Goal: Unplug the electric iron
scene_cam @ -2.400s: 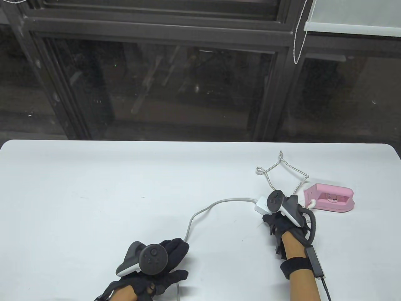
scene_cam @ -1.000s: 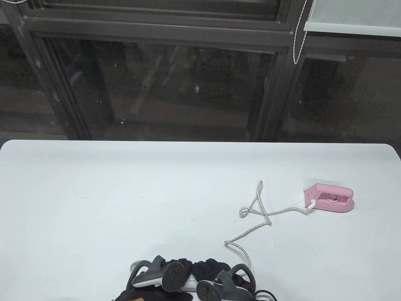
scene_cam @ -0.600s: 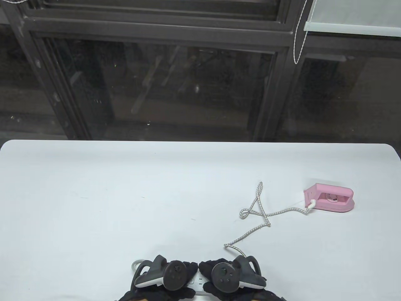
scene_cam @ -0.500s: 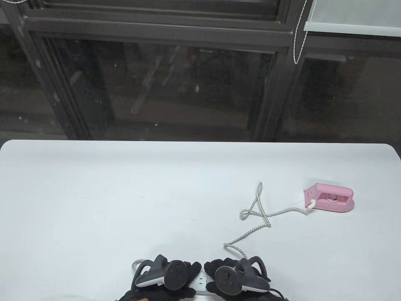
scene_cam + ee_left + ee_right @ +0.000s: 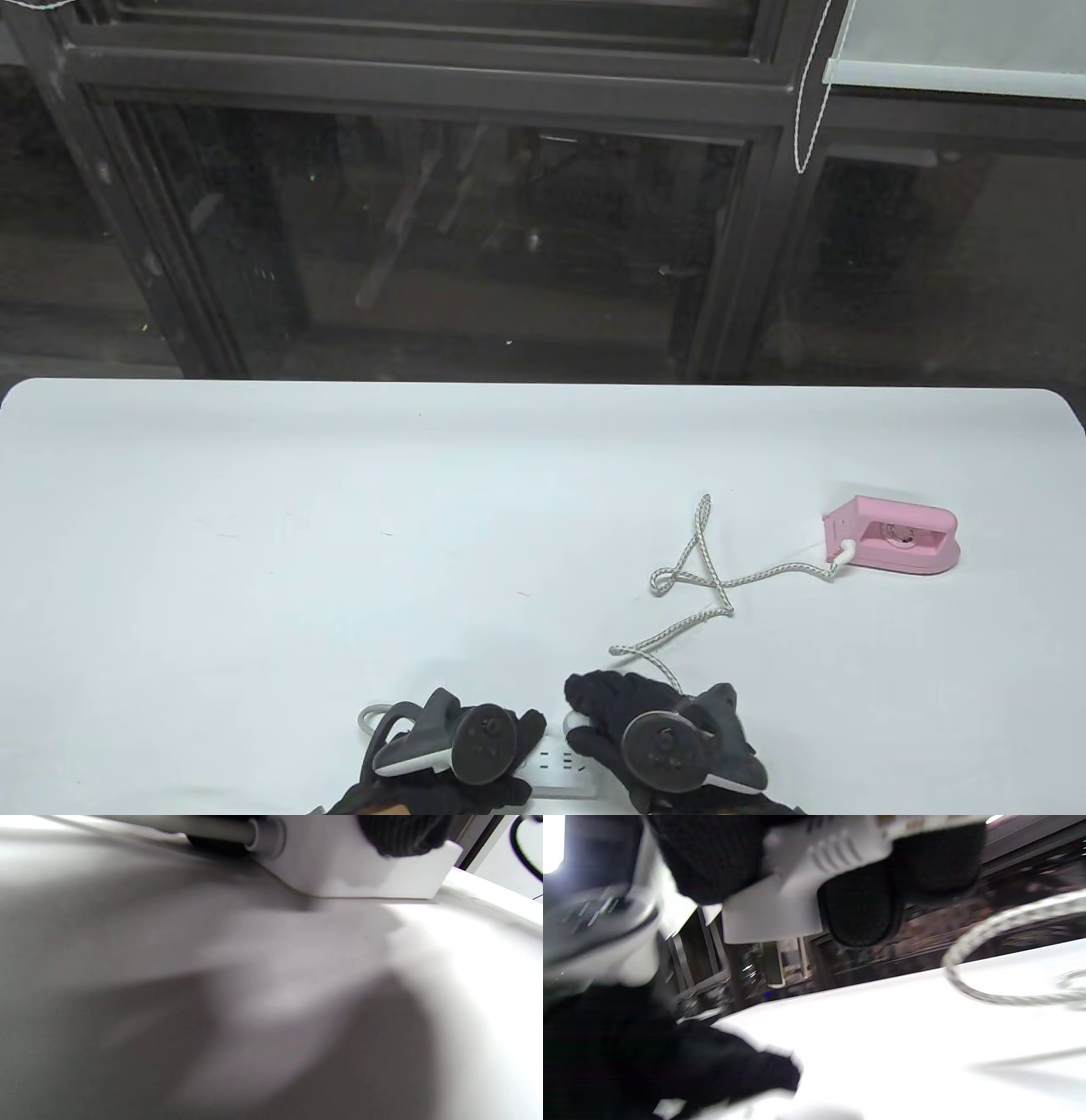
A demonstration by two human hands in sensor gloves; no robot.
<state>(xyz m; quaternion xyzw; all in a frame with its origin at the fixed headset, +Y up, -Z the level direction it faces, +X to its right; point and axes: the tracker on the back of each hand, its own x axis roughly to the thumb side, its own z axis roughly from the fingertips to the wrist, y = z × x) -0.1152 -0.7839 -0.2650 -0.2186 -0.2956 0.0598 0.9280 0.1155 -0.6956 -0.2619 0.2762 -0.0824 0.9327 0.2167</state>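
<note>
The pink iron [image 5: 895, 536] stands at the right of the white table [image 5: 339, 526]. Its braided cord [image 5: 704, 586] runs in loops down to my right hand [image 5: 598, 705]. My right hand grips the white plug [image 5: 575, 721], with fingers wrapped around it in the right wrist view [image 5: 797, 899]. My left hand [image 5: 509, 751] presses on the white power strip [image 5: 567, 767] at the front edge. A fingertip [image 5: 403, 834] lies on the strip [image 5: 360, 874] in the left wrist view. The plug sits just above the strip's bare sockets and looks apart from them.
The strip's grey cable [image 5: 369, 717] loops out left of my left hand and shows in the left wrist view [image 5: 203, 825]. A dark glass window [image 5: 509, 229] stands behind the table's far edge. A blind cord [image 5: 802, 102] hangs at the upper right.
Both hands brought the strip to the front edge. In the last half second my right hand moved right and away from the strip with the plug, and the sockets came into view.
</note>
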